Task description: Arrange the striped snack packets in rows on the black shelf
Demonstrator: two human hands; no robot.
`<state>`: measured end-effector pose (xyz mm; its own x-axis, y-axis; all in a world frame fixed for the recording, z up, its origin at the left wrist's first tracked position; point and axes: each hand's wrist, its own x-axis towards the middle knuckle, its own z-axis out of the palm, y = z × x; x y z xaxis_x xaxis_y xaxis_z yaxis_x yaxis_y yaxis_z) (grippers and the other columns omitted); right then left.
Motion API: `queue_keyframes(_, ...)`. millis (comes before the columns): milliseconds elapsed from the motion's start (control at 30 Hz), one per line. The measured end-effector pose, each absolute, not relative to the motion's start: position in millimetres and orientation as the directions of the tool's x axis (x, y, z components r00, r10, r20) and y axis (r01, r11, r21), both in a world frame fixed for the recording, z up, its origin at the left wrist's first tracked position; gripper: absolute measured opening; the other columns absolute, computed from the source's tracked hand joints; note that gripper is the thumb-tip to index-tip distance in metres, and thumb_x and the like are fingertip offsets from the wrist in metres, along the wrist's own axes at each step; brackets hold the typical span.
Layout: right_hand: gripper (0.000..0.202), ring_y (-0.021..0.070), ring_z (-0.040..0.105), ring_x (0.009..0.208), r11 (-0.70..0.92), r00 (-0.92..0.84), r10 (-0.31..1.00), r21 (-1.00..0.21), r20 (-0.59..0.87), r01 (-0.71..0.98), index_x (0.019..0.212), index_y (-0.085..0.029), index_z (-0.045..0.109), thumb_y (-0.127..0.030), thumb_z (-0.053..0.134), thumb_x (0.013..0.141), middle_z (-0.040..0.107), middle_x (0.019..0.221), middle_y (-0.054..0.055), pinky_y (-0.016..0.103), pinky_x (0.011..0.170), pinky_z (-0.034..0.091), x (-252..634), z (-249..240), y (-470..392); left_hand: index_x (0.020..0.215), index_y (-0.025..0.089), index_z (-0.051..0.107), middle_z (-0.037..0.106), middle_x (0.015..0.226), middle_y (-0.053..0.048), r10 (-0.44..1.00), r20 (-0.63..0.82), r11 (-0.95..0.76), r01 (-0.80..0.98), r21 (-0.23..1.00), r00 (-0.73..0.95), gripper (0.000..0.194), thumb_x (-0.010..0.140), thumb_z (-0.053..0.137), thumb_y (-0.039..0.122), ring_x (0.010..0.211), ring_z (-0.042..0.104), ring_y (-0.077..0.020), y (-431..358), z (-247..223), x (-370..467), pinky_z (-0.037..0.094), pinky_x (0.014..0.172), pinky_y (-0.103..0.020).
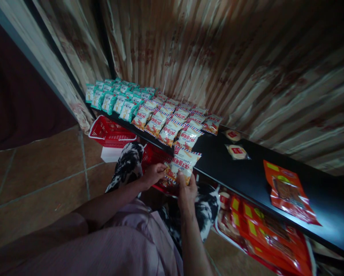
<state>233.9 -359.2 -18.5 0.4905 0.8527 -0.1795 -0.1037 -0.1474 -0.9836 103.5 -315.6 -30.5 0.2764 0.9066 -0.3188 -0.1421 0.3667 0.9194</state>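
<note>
Both my hands are on one white snack bag (pixel 185 161) with red lettering and an orange lower part, held in front of the shelf edge. My left hand (pixel 153 176) pinches its left edge. My right hand (pixel 187 191) grips the lower right side, thumb on the front. Just beyond it, matching white snack bags (pixel 168 132) stand in rows on a black shelf (pixel 218 165). A red basket (pixel 153 155), partly hidden by the bag and my hands, sits below with some orange packets in it.
Teal snack bags (pixel 107 101) stand in rows at the shelf's left end. Two small round packets (pixel 236 151) and a large orange packet (pixel 287 189) lie to the right. Below are another red basket (pixel 111 132) and a basket of orange packets (pixel 264 234). A pleated curtain (pixel 189 50) hangs behind.
</note>
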Motion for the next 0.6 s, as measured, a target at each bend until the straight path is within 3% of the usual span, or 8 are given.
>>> queue_keyframes(233, 0.051, 0.0165, 0.059, 0.071, -0.173, 0.46, 0.863, -0.977, -0.21, -0.121, 0.103, -0.017, 0.06, -0.051, 0.068, 0.067, 0.065, 0.084, 0.003, 0.029, 0.064, 0.049, 242, -18, -360, 0.082, 0.014, 0.059, 0.067, 0.078, -0.002, 0.913, -0.308, 0.346, -0.11, 0.932, 0.267, 0.016, 0.068, 0.067, 0.012, 0.068, 0.062, -0.0121, -313, -27, 111, 0.048, 0.06, -0.022)
queue_keyframes(400, 0.05, 0.0163, 0.06, 0.069, -0.155, 0.464, 0.853, -0.966, -0.237, -0.209, 0.101, -0.017, 0.059, -0.054, 0.066, 0.069, 0.066, 0.082, 0.002, 0.029, 0.062, 0.049, 246, -17, -362, 0.086, 0.014, 0.059, 0.064, 0.066, 0.002, 0.911, -0.303, 0.342, -0.104, 0.934, 0.278, 0.015, 0.071, 0.063, 0.012, 0.053, 0.057, -0.0075, -311, -20, 114, 0.046, 0.056, -0.021)
queue_keyframes(600, 0.05, 0.0165, 0.062, 0.069, -0.138, 0.47, 0.836, -0.938, -0.283, -0.319, 0.102, -0.018, 0.06, -0.053, 0.067, 0.067, 0.067, 0.089, 0.003, 0.027, 0.059, 0.05, 248, -10, -365, 0.09, 0.014, 0.057, 0.064, 0.07, 0.002, 0.921, -0.239, 0.284, -0.11, 0.953, 0.306, 0.018, 0.073, 0.062, 0.017, 0.053, 0.056, -0.0068, -316, -17, 120, 0.044, 0.054, -0.019)
